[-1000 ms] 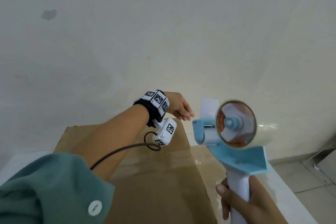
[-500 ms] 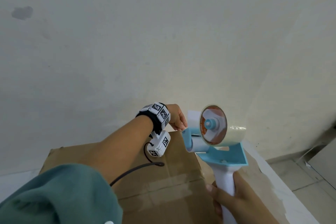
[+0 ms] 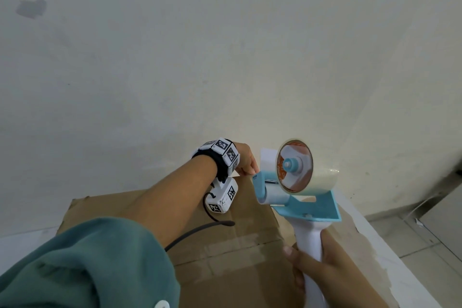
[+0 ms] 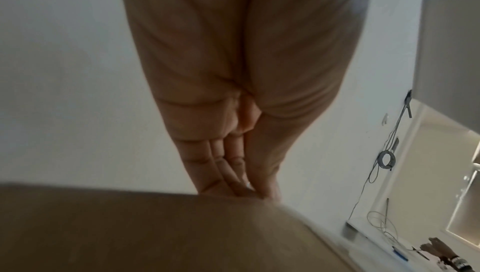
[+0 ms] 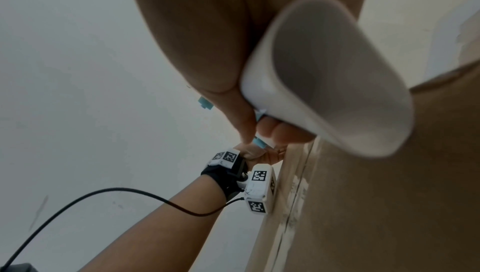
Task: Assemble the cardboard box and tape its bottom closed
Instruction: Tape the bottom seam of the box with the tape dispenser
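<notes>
The brown cardboard box [image 3: 225,245] lies with its flaps folded flat and its centre seam facing up. My right hand [image 3: 312,272] grips the white handle [image 5: 324,75] of a blue tape dispenser [image 3: 300,197], held above the box's far right part. Its clear tape roll [image 3: 322,177] faces me. My left hand [image 3: 246,161] is at the box's far edge, right beside the dispenser's front. In the left wrist view its thumb and straight fingers [image 4: 228,176] meet at the box edge [image 4: 155,231] and seem to pinch the tape end.
The box sits on a white table [image 3: 390,240] close to a pale wall [image 3: 225,57]. Tiled floor [image 3: 425,237] lies to the right. A black cable [image 3: 195,230] runs from my left wrist across the box. Old tape marks cross the flaps.
The dispenser has moved away from me and leftward, up to the box's far edge. My left hand has dropped onto that edge beside it. The view has tilted downward.
</notes>
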